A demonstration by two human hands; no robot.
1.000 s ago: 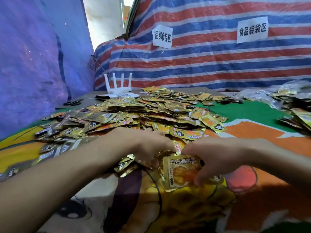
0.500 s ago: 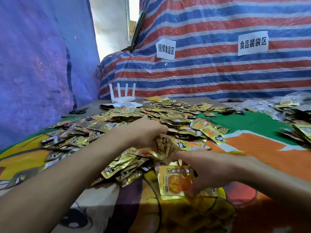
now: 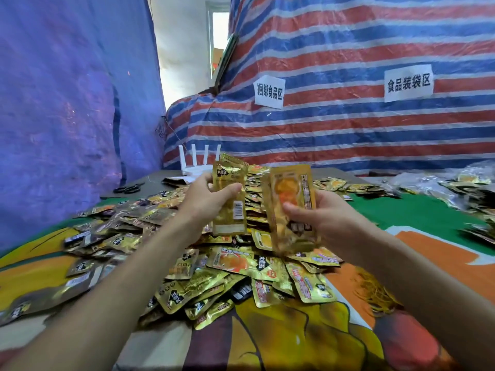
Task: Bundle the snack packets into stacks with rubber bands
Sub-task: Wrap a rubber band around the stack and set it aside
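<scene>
Gold packets [image 3: 229, 212] had come up off the pile [image 3: 235, 266]: the left hand [image 3: 205, 203] pinched them, the right hand [image 3: 330, 219] clamped a stack [image 3: 292, 194] (both upright, just apart). Merging seemed next; bands [image 3: 375, 293] lay untouched.
</scene>
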